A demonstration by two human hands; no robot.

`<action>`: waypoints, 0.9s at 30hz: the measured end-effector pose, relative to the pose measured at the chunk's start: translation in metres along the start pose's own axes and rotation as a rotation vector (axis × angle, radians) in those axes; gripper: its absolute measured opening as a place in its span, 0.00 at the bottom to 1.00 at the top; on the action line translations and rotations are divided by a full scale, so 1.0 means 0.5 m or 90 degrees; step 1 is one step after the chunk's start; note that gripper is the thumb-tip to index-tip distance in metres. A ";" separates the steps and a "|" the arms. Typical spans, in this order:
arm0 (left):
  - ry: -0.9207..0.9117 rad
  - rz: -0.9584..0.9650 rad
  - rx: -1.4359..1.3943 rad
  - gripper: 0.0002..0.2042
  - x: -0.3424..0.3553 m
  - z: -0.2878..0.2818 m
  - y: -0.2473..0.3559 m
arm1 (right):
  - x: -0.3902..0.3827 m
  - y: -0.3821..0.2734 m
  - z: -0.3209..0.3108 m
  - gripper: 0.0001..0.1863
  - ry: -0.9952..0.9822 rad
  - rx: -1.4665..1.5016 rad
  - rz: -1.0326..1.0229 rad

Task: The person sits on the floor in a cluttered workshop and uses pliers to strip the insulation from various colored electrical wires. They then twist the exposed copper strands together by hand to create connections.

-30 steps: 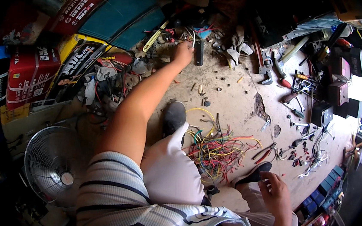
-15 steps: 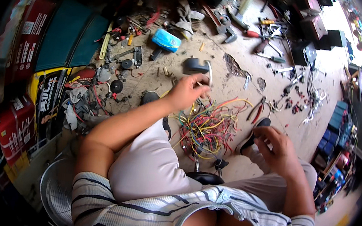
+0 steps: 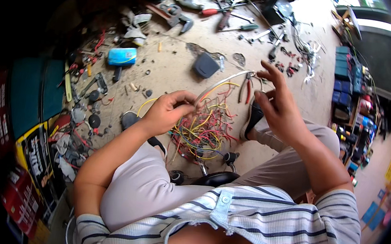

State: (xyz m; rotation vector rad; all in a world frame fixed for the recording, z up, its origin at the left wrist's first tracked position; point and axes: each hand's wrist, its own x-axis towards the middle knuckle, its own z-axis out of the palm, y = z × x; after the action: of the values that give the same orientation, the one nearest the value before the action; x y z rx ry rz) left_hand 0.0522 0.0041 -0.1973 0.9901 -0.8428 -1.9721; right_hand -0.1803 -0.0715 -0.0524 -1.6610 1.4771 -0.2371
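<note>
My left hand (image 3: 170,113) is closed, thumb and fingers pinching a white cable (image 3: 220,81) near its lower end. The cable arcs up and to the right, its far tip beside the raised fingers of my right hand (image 3: 278,103). That hand is open, thumb and fingers apart; whether a fingertip touches the cable I cannot tell. Under the hands, between my shoes, spreads a tangled heap of red, yellow, blue and green wires (image 3: 203,134). A dark grey plastic piece (image 3: 206,66) is beyond the cable, by a crack in the floor.
Red-handled pliers (image 3: 246,90) lie near my right shoe (image 3: 253,120). Farther off are a blue pack (image 3: 122,56), a hammer (image 3: 187,3) and screwdrivers (image 3: 243,27). Loose parts and boxes line the left; stacked blue cases (image 3: 343,74) stand at the right.
My right hand has risen from above the right shoe to the cable's tip. The grey piece has shifted right toward the floor crack and turned. The head view has swung right.
</note>
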 end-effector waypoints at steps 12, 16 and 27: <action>-0.146 -0.148 -0.302 0.19 -0.006 -0.009 -0.001 | 0.026 0.038 -0.010 0.11 -0.082 0.012 0.159; -0.104 -0.076 -0.439 0.21 -0.009 -0.024 0.015 | 0.034 0.067 -0.012 0.16 -0.074 -0.055 0.154; 0.187 0.073 -0.290 0.10 0.000 -0.035 0.005 | 0.020 0.059 -0.003 0.17 -0.168 -0.098 0.167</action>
State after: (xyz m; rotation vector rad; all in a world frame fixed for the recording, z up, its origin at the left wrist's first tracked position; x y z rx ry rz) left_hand 0.0678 -0.0010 -0.2035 0.9032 -0.2631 -1.7544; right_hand -0.1994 -0.0783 -0.0758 -1.5280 1.5196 0.2369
